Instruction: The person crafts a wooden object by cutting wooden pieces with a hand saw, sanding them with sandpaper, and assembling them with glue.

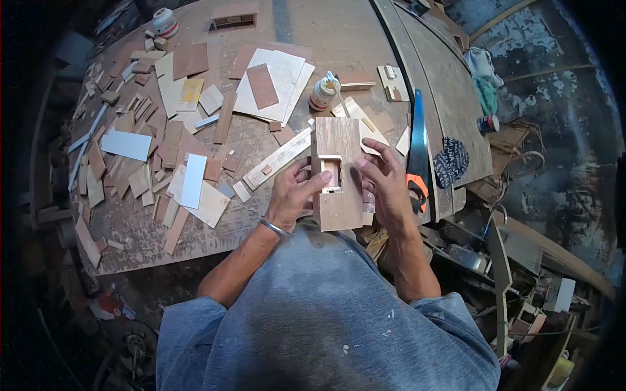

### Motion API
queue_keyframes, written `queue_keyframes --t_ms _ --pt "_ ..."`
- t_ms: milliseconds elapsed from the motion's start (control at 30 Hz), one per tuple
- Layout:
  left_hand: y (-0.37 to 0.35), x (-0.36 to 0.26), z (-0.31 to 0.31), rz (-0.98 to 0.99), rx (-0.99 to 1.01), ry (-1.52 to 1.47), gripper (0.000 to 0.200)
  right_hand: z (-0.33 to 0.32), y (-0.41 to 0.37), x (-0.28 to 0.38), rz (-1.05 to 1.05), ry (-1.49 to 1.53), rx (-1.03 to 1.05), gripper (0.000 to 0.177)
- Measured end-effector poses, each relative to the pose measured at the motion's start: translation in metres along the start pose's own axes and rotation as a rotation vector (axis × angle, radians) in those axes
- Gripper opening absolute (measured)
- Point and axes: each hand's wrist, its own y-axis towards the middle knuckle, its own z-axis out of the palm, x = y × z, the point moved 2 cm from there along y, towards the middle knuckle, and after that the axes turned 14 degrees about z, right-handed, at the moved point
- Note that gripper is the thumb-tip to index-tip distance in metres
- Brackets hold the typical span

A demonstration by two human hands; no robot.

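A long, narrow wooden box (338, 212) stands before my chest, with a rectangular opening in its face framed by thin, pale strips. My left hand (295, 192) grips its left side, the thumb lying over the opening and the fingers partly hidden behind. At the right edge, my right hand (387, 176) has its thumb against the box and its index finger raised away from it. The lower fingers of that hand curl by the box's side, partly out of sight. Just beyond the box is an open glue jar (322, 95) with a brush (340, 94) leaning in it.
Wood offcuts (173, 140) and thin panels (270, 88) cover the left of the workbench (215, 241). A handsaw (417, 146) with an orange-and-black handle lies to the right, beside a round patterned pad (451, 161). Another jar (165, 23) stands at the far left.
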Motion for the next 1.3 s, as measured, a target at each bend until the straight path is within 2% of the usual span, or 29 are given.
queue_keyframes --t_ms 67,200,567,700,800,900,933,1033,1100,1267,1300 --pt "0.002 0.008 0.0 0.141 0.014 0.072 0.059 0.015 -0.005 0.005 -0.041 -0.043 0.002 0.058" --pt "-0.002 0.006 0.007 0.124 0.015 0.028 0.058 0.017 0.004 -0.001 -0.12 -0.268 -0.049 0.062" --pt "-0.004 0.006 0.012 0.161 0.016 0.041 0.057 0.02 0.0 0.001 -0.072 -0.133 0.008 0.059" --pt "0.003 0.011 0.005 0.136 -0.002 0.141 0.055 0.012 0.0 0.0 -0.061 -0.034 0.001 0.061" --pt "0.007 0.017 0.0 0.101 -0.011 0.145 0.055 -0.005 0.002 -0.005 -0.453 -0.429 -0.265 0.049" --pt "0.011 0.027 -0.003 0.054 0.012 0.186 0.053 -0.008 0.001 0.007 -0.732 -0.712 -0.144 0.033" --pt "0.011 0.027 -0.003 0.01 0.016 0.158 0.051 0.001 -0.001 0.012 -0.7 -0.645 -0.134 0.02" --pt "0.01 0.019 0.003 -0.12 0.028 0.106 0.048 0.0 0.007 0.019 -0.699 -0.877 -0.035 0.024" --pt "0.007 0.012 0.005 -0.203 0.026 0.082 0.049 0.004 0.013 0.022 -0.77 -0.94 -0.029 0.021" --pt "0.008 0.02 0.002 -0.216 0.05 0.096 0.052 0.012 0.014 0.029 -0.868 -1.127 -0.039 0.012" --pt "0.008 0.021 0.002 -0.217 0.053 0.107 0.051 0.012 0.014 0.03 -0.744 -1.048 -0.009 0.012"
